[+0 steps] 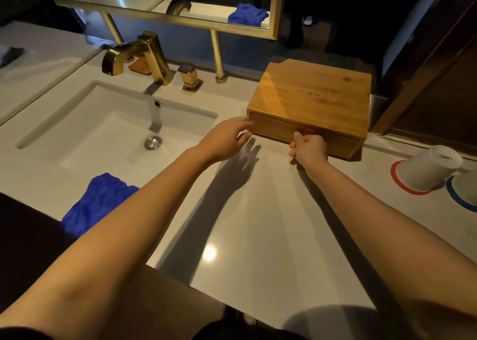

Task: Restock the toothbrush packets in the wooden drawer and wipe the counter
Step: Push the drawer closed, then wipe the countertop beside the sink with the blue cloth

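I judge I am at the very start. My right hand [308, 146] is curled against the front of the wooden drawer [278, 130], about halfway along it. The fingers are hooked in at its lower edge, where I take the pull to be, though my knuckles hide the pull itself. My left hand [227, 138] is spread and relaxed, and its fingertips touch the near left corner of the case [315, 92] that houses the drawer, as if to steady it. The drawer front sits flush with the case, so it is not open yet and I cannot see what is inside.

I can see no toothbrush packets anywhere, neither in my hands nor on the tabletop [258, 210], so I have to count the restocking as not begun. Once the drawer slides out, I will know whether the packets are inside or have to come from somewhere else.

The wiping is also still to do, as far as I can tell. The blue cloth [95, 205] lies bunched well to the left of my left hand, nearer my body, at the edge of the sink [103, 133], and neither hand touches it. Off to the right of my right hand, two upturned cups [426, 168] stand on coloured rings, and I would have to wipe around them.
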### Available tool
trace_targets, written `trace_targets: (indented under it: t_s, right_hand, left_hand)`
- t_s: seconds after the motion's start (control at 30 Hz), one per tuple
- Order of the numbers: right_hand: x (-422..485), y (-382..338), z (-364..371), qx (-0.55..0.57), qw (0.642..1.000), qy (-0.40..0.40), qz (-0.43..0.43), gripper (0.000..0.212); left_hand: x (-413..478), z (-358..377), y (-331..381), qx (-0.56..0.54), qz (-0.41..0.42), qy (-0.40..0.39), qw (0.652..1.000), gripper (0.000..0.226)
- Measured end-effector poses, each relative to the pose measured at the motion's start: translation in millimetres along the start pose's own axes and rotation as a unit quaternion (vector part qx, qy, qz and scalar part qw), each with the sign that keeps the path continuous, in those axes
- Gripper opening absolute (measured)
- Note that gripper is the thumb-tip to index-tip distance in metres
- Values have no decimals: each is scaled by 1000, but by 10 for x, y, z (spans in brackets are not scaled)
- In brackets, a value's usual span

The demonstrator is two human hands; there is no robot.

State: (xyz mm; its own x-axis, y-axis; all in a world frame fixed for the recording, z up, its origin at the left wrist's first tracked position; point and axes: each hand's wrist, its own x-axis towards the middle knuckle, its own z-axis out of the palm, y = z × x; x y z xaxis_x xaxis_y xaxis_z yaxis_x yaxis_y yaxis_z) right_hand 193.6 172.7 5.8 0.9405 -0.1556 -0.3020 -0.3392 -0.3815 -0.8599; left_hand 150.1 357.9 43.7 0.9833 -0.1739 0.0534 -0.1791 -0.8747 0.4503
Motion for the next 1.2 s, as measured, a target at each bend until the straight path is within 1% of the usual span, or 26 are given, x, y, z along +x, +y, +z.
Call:
trace_targets:
  t_s: [0.07, 0.13, 0.2, 0.27, 0.37, 0.43, 0.5, 0.57, 0.63, 0.7, 0.77, 0.87, 0.97, 1.07, 1.1, 1.13, 1.2]
  right_hand:
    - [-77, -12, 52, -12, 1000, -16, -5, 32]
    - [-226, -36, 153, -19, 997, -67, -21, 28]
    - [-436, -45, 308, -52, 990, -115, -68, 30]
    - [-665, -40, 503, -107, 973, -152, -134, 33]
    - [-991, -26, 817, -171, 935, -212, -229, 26]
    - [-1187, -30, 1029, -208, 903, -248, -284, 21]
    - [-1355, -27, 1242, -239, 867, -275, -339, 20]
    - [-1516, -30, 1437, -253, 837, -296, -385, 24]
    - [-1665, -44, 1626, -255, 812, -311, -423, 30]
    - [-1790, -67, 1817, -266, 783, -322, -460, 31]
    - [-1864, -87, 1964, -281, 759, -331, -486, 30]
    - [-1933, -80, 2147, -303, 726, -339, -516, 30]
    - [-1950, -62, 2257, -310, 718, -335, -526, 32]
    - [-1933, -46, 2309, -319, 712, -336, -528, 50]
    - [-1933, -43, 2320, -322, 710, -329, -533, 52]
    - [-1942, -36, 2331, -324, 707, -316, -543, 46]
    - [-1985, -32, 2348, -331, 702, -294, -558, 25]
  left_hand:
    - [-286, -41, -60, -18, -53, -5, 998, 37]
    - [-587, -88, -149, -44, -100, -8, 994, 36]
    - [-892, -133, -239, -75, -150, -4, 986, 35]
    - [-1186, -158, -331, -91, -198, 9, 976, 35]
    - [-1594, -186, -496, -73, -270, 41, 959, 37]
    - [-1845, -216, -622, -47, -315, 77, 945, 39]
    - [-2084, -239, -752, -15, -349, 120, 929, 42]
    - [-2300, -252, -880, 17, -376, 149, 914, 47]
    - [-2459, -238, -1000, 56, -402, 139, 903, 54]
    - [-2550, -187, -1099, 83, -427, 101, 895, 58]
    - [-2574, -134, -1135, 77, -436, 74, 894, 57]
    - [-2610, -138, -1177, 66, -431, 88, 896, 54]
    - [-2665, -216, -1205, 69, -410, 96, 904, 50]
    - [-2715, -256, -1206, 78, -389, 77, 915, 53]
    - [-2727, -249, -1203, 84, -383, 77, 917, 53]
    - [-2737, -234, -1194, 91, -377, 82, 918, 52]
    - [-2731, -196, -1168, 106, -375, 103, 915, 47]
